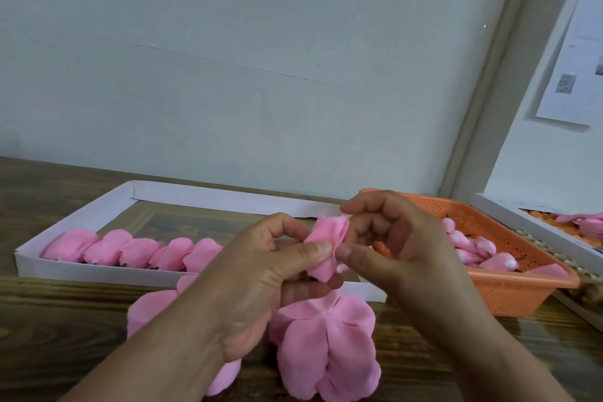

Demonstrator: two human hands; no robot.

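1. Lying nearest on the wooden table [49,352]: a stack of pink petal sheets [326,346], flat, lobes spread. A second loose sheet [146,307] sits just left of it, partly under the left forearm.
2. Above the stack, held in the air between both hands: the pink flower [326,243], a petal sheet half wrapped up around a core I can't see.
3. Handling guess: feather-light, soft, thin foam or fabric. It likely creases and tears easily and is not slippery. Best held low at the gathered base, with the petals only pinched lightly at the edges.
4. Left hand [261,274]: closed round the flower's base, thumb pressed on the front, fingers curled beneath.
5. Right hand [391,238]: thumb and forefinger pinching the flower's right petal edge, other fingers curled in, nothing else in them as far as I can tell.
6. Behind the hands: a white tray [81,271] with a row of finished pink flowers [137,251] along its near wall.
7. Right of it: an orange basket [509,290] holding pink buds [473,248].
8. Farthest: a second white tray [502,215] at the right edge, and a printed paper [574,59] on the wall.
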